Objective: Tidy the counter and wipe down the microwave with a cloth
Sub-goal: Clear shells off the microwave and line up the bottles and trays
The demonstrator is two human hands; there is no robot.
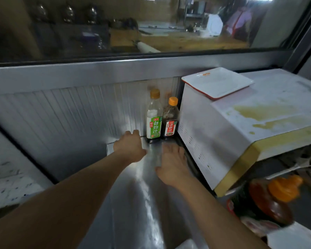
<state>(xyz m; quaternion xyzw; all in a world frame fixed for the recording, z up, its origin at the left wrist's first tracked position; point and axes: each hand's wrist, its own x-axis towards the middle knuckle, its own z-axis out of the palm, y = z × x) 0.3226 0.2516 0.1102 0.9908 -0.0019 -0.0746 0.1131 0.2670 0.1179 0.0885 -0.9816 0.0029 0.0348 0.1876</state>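
My left hand (pixel 131 148) is spread loose, fingers reaching toward the pale bottle (pixel 153 116), close but holding nothing. My right hand (pixel 172 166) lies flat and empty over the steel counter (pixel 133 203), just beside the microwave (pixel 232 126). I judge I'm in the tidying step, bottles tucked in the corner with the dark bottle (pixel 170 120). Next I need a cloth, none visible, for the yellow stains on the microwave top, where a tray (pixel 217 83) sits.
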